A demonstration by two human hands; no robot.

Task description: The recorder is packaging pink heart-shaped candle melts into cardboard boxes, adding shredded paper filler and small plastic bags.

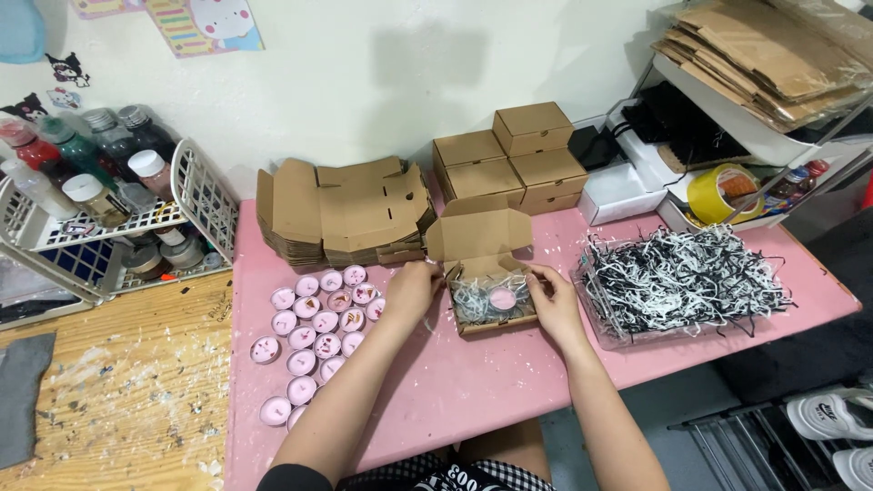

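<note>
A small open cardboard box [480,238] sits on the pink table [473,382], its lid standing up. Inside lies black-and-white shredded paper with one pink tealight candle [503,298] on top. My left hand [409,291] rests against the box's left side, fingers at its rim. My right hand [555,305] holds the box's right side. Several pink tealight candles [314,336] lie in loose rows just left of my left hand.
A stack of flat unfolded boxes [341,214] lies behind the candles. Closed boxes [509,159] are piled at the back. A clear tray of shredded paper [677,282] is at right. A wire rack with bottles [100,200] stands at left, a tape roll [718,193] at right.
</note>
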